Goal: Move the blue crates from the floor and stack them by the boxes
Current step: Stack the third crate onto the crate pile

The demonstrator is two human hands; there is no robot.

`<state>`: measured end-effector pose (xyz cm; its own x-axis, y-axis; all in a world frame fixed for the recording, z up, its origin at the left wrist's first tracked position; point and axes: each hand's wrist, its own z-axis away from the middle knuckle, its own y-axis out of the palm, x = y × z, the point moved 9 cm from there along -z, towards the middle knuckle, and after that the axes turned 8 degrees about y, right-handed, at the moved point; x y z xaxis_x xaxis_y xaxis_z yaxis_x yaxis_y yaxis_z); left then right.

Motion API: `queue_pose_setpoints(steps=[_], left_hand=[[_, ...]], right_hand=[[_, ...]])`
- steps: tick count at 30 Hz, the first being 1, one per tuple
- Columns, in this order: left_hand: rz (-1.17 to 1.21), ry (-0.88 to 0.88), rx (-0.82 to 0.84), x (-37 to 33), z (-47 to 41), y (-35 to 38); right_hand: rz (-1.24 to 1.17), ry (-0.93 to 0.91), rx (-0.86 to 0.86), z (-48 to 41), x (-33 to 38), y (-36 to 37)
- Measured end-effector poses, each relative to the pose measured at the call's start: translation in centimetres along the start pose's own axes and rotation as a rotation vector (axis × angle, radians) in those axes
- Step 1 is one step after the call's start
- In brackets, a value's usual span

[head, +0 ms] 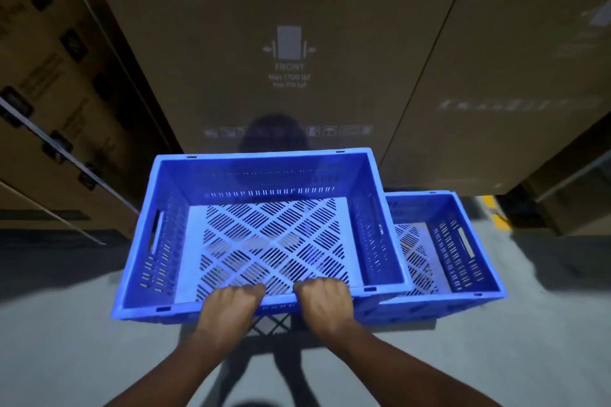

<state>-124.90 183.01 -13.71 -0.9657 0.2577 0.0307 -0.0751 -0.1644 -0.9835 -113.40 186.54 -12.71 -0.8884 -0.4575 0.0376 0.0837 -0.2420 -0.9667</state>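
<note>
An empty blue slotted crate point(264, 175) hangs in the air in front of me, its open top facing the camera. My left hand point(229, 306) and my right hand point(322, 299) both grip its near rim, fingers curled over the edge. A second blue crate point(463, 241) sits lower on the floor to the right, partly hidden behind the held crate and offset from it. Both crates are close to the tall cardboard boxes point(291, 43).
Large brown cardboard boxes fill the view ahead and to the right point(512, 76). More boxes with black straps and clips lean at the left point(49, 92). The grey concrete floor point(66, 340) spreads below. A yellow floor marking point(492, 208) shows at the right.
</note>
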Motion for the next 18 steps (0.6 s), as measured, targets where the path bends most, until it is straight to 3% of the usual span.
queue_pose_setpoints(steps=[6, 18], left_hand=[[0.061, -0.060, 0.052, 3.0, -2.1, 1.5], [-0.004, 0.052, 0.147, -0.2, -4.1, -0.8]], right_hand=[[0.007, -0.012, 0.009, -2.4, -0.1, -0.9], [-0.025, 0.070, 0.040, -2.2, -3.8, -0.2]])
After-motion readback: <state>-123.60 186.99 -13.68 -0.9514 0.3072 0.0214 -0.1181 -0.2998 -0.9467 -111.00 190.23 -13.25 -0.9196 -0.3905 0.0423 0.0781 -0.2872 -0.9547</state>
